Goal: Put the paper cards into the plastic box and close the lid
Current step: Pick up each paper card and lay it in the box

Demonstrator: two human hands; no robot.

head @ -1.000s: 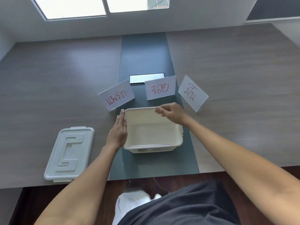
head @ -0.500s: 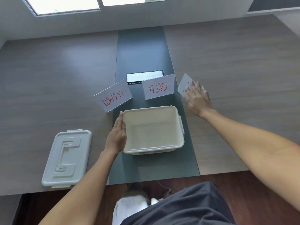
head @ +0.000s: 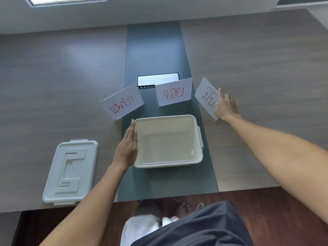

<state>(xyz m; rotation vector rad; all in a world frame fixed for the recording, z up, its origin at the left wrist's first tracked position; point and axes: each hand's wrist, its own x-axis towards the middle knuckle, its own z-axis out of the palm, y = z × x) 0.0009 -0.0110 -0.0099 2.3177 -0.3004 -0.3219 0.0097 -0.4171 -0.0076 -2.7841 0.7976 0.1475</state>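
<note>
Three folded paper cards with red handwriting stand in a row across the middle of a wood-grain table (head: 53, 77), just beyond an open plastic box (head: 168, 162) that sits on the table's dark centre strip (head: 156, 50). A person's left hand (head: 126, 148) lies flat, fingers straight and together, against the box's left wall, gripping nothing. The right hand (head: 225, 105) has reached to the right card (head: 206, 96), thumb on its lettered face and the other fingers behind it; the card looks pinched between them, its near corner at the heel of the hand. The middle card (head: 174, 92) stands on the dark strip directly beyond the box's far rim, with a clear gap between them. The left card (head: 122, 102) stands angled, its near corner close to the box's far left corner and the left fingertips. The box interior appears bare, its rim unobstructed from above. Behind the middle card lies a dark rectangular device (head: 158, 79) with a pale, reflective face, partly hidden by that card. The lid (head: 71, 171) lies flat, top side up, well left of the box near the table's front edge. Broad bare tabletop stretches to the far left and far right. Below the near edge are dark shorts (head: 204, 228) and reddish floor (head: 266, 206).
</note>
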